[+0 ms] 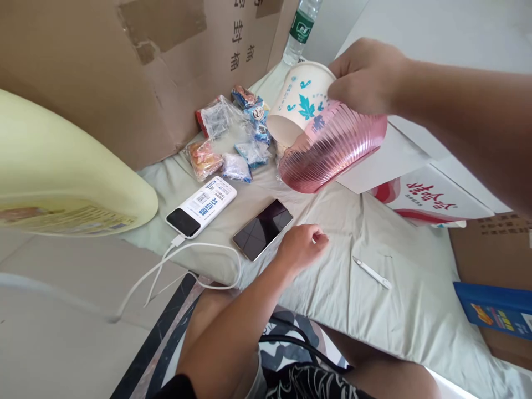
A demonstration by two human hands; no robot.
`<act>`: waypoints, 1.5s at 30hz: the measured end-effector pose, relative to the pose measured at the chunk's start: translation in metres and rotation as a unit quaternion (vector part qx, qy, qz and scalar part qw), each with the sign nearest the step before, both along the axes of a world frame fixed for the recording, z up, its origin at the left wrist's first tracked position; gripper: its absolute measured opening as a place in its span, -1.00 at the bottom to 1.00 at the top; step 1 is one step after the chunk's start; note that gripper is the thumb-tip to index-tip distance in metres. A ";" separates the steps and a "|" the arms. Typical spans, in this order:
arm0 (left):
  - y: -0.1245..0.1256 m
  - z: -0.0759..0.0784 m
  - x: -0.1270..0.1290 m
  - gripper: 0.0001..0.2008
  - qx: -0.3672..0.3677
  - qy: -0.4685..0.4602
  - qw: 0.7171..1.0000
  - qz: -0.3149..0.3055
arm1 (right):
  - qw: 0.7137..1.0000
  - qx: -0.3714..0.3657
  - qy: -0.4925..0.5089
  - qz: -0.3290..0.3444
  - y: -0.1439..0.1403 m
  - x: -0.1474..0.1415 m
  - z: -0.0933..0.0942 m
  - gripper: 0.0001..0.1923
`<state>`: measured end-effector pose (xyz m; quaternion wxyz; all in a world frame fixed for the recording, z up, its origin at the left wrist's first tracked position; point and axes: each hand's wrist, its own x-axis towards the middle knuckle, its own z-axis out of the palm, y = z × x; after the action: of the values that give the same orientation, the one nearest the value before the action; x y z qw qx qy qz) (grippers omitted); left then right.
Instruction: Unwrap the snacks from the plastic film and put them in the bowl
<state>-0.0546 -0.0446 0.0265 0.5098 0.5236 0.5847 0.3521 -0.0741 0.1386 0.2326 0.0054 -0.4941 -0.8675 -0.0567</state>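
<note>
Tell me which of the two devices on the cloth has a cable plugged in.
The white power bank, left of the dark-screened phone; a white cable runs from its near end. The phone has none.

A low surface draped in a pale grey-green cloth (353, 221) carries everything. At its centre lies a dark smartphone (262, 229); at nine o'clock from it, a white power bank (202, 206) with its cable (183, 260). Snack packets (233, 138) cluster at twelve o'clock, a white pen (372, 272) at four o'clock, a red-and-white carton (432, 202) at three.
</note>
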 end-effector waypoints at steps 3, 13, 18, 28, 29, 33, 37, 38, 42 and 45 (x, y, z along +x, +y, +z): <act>-0.001 -0.001 -0.001 -0.77 0.016 0.000 1.000 0.006 | 0.998 -0.024 -0.040 -0.040 -0.001 0.007 -0.001 -0.81; 0.001 -0.002 0.002 -0.73 0.032 0.016 0.999 0.000 | 0.995 -0.006 -0.103 0.004 -0.004 0.005 0.014 -0.72; 0.002 -0.003 0.003 -0.76 0.035 0.030 0.999 0.000 | 0.990 -0.027 -0.137 0.015 -0.004 0.010 0.008 -0.81; 0.010 -0.008 -0.001 -0.88 0.023 0.039 0.998 0.052 | 0.993 -0.007 0.059 -0.104 -0.016 0.083 0.022 -0.77; 0.011 -0.009 -0.002 -0.89 0.022 0.041 0.997 0.063 | 0.988 0.003 0.098 -0.118 -0.020 0.100 0.020 -0.77; 0.016 -0.012 -0.002 -0.92 0.014 0.046 0.995 0.092 | 0.961 0.069 0.233 -0.129 -0.043 0.181 -0.009 -0.73; 0.017 -0.016 -0.001 -0.92 0.026 0.069 0.992 0.099 | 0.920 0.184 0.320 -0.129 -0.065 0.264 -0.063 -0.87; 0.017 -0.018 0.000 -0.91 0.033 0.076 0.992 0.096 | 0.907 0.223 0.326 -0.149 -0.069 0.282 -0.078 -0.88; 0.015 -0.022 0.007 -0.88 0.071 0.083 0.991 0.076 | 0.880 0.303 0.299 -0.211 -0.083 0.340 -0.133 -0.82; 0.013 -0.022 0.020 -0.85 0.094 0.075 0.991 0.052 | 0.876 0.328 0.274 -0.222 -0.097 0.374 -0.170 -0.76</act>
<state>-0.0346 -0.0312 0.0046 0.3943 0.5632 0.6116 0.3916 0.3004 0.0420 0.0623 0.3923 -0.6390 -0.6307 -0.2003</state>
